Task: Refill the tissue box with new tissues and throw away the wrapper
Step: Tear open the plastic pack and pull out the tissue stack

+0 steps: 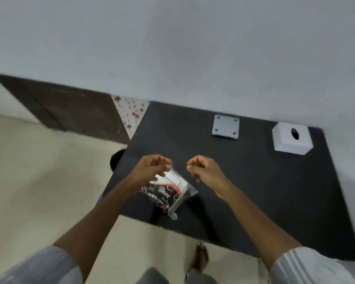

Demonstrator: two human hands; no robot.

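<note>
I hold the tissue pack (169,191) above the desk (254,181), left grip (152,168) pinching its top edge while the right grip (201,169), closed on nothing visible, sits ready to tear it open.

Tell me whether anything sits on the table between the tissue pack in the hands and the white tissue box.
Nothing visible does. The tissue pack hangs from the left hand above the near table edge; the tissue box stands at the far right corner. The dark tabletop between them is bare. The grey square plate lies left of that path.
</note>
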